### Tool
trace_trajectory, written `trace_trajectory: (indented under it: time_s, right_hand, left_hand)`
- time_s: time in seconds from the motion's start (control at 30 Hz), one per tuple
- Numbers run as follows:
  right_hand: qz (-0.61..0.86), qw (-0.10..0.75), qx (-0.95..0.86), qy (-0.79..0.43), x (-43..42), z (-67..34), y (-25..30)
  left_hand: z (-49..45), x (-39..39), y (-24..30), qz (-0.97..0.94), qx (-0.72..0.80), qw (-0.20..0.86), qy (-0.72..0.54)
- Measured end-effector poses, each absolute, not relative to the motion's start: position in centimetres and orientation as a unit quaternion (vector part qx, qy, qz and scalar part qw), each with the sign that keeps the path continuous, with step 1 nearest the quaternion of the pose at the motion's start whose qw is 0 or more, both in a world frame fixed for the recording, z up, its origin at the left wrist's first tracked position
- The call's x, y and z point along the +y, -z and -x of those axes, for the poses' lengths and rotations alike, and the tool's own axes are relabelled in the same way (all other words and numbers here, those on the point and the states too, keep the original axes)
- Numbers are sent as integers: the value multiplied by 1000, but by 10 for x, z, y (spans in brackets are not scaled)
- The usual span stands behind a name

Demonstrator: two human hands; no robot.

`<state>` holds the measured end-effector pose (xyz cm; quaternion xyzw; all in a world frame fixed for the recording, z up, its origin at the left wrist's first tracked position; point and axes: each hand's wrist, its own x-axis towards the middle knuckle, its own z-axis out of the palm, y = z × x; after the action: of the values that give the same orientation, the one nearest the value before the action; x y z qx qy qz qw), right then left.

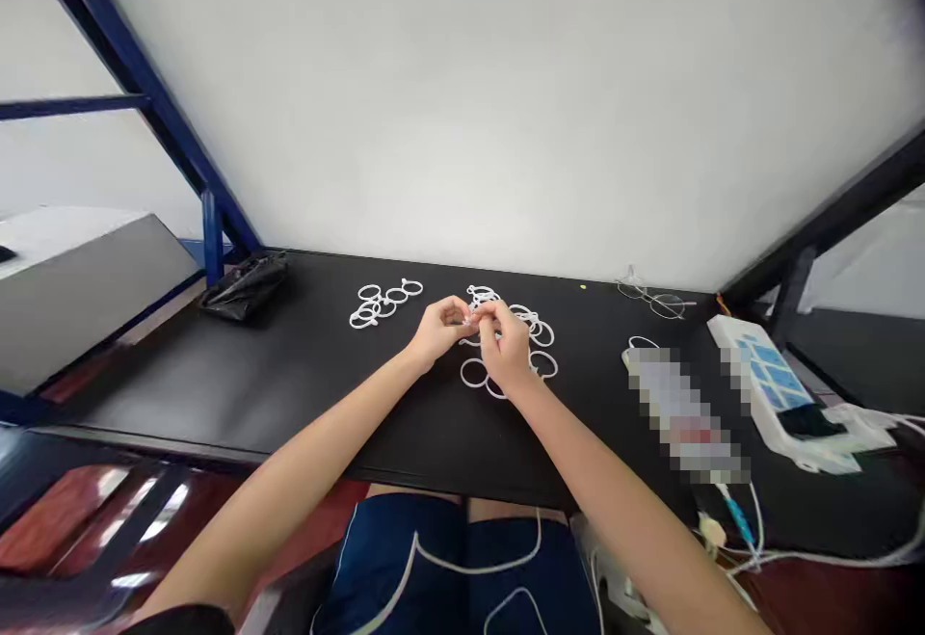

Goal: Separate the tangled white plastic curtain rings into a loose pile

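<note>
My left hand and my right hand meet over the middle of a black table, fingers pinched together on a small white plastic ring. Under and around my right hand lies a loose pile of white rings. A second, smaller cluster of white rings lies to the left of my left hand, apart from it.
A black bag sits at the table's back left by a blue frame post. Eyeglasses lie at the back right. A white power strip with cables and a blurred-out object occupy the right side.
</note>
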<state>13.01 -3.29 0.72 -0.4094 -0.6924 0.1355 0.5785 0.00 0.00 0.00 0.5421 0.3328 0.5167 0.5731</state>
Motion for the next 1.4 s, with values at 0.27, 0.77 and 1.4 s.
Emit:
trace_trajectory:
  time_s: [0.27,0.77,1.4]
  right_hand:
    - [412,583,-688,-130,-33,-129,-8]
    - [431,588,-676,-104,-32,-129,-9]
    - [446,555,-691,-127,-30,-125,-8]
  left_hand:
    - [1,0,0,-550,344,566,-510]
    - [0,-4,-3,-530,375,566,-509]
    - [2,3,9,-582,374,471,-547]
